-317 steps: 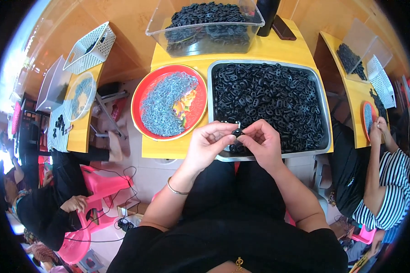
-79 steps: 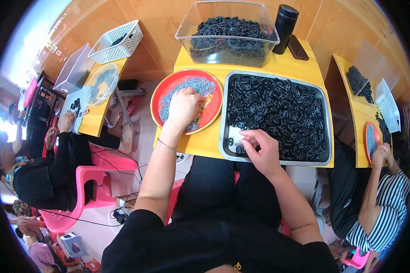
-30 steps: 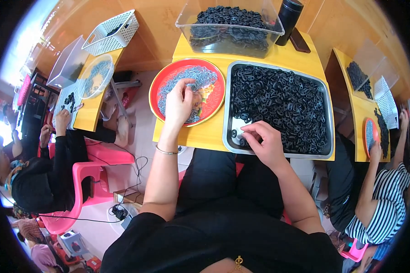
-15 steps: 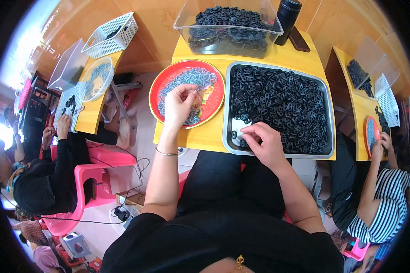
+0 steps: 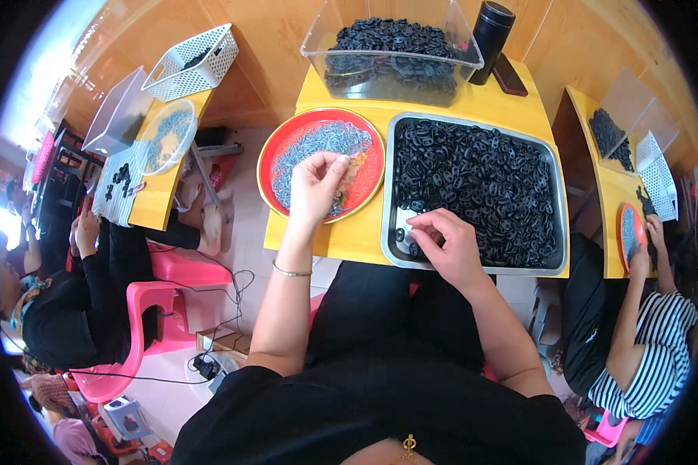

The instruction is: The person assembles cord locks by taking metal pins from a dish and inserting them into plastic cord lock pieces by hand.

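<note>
A round red plate (image 5: 368, 182) with a gold rim holds a heap of small silvery metal pieces (image 5: 310, 146). Over its right part my left hand (image 5: 316, 186) is closed in a pinch, and whatever its fingertips hold is too small to make out. Beside the plate, a steel tray (image 5: 562, 209) is filled with small black plastic pieces (image 5: 481, 178), oval with holes. At the tray's near left corner, my right hand (image 5: 447, 246) has thumb and forefinger pressed together; what lies between them is hidden. One loose black piece (image 5: 400, 234) lies left of these fingers on the bare tray bottom.
A clear plastic bin (image 5: 395, 93) of black pieces stands behind the tray. Right of it are a black cylinder (image 5: 492, 39) and a dark phone (image 5: 509, 76). Co-workers sit at yellow tables on both sides; a pink chair (image 5: 143, 310) and cables (image 5: 236, 298) are at left.
My left hand has shifted slightly right and down over the plate. My right hand keeps its pinch in the tray corner. The left co-worker's hands have drawn back toward the body.
</note>
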Tool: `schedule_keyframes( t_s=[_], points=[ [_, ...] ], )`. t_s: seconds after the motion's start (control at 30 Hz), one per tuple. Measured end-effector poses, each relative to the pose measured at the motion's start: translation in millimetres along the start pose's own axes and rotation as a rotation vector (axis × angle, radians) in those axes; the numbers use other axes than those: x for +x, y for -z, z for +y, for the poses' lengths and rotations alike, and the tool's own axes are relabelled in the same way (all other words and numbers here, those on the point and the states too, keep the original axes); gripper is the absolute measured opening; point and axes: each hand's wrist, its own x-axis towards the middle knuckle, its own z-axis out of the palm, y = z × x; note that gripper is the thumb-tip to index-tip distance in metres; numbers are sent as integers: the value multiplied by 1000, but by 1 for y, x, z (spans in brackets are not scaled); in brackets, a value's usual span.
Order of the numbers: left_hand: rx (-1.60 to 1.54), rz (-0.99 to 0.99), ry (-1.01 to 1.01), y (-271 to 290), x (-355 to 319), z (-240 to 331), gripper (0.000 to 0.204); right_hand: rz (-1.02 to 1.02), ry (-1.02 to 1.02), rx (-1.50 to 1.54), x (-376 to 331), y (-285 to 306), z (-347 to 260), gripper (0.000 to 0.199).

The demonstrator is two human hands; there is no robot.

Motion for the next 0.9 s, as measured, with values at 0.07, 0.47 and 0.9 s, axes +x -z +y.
schedule_keyframes(
  t_s=[0.07,0.47,0.9],
  points=[
    [-40,-28,37,-5,-7,6,11,-21,-6,17,14,-2,-12,14],
    [-140,-65,-89,-8,-11,11,11,-81,51,-108,88,-30,-28,16],
    [44,-58,-107,5,-6,2,24,-92,407,-434,99,-37,-39,8]
  ],
)
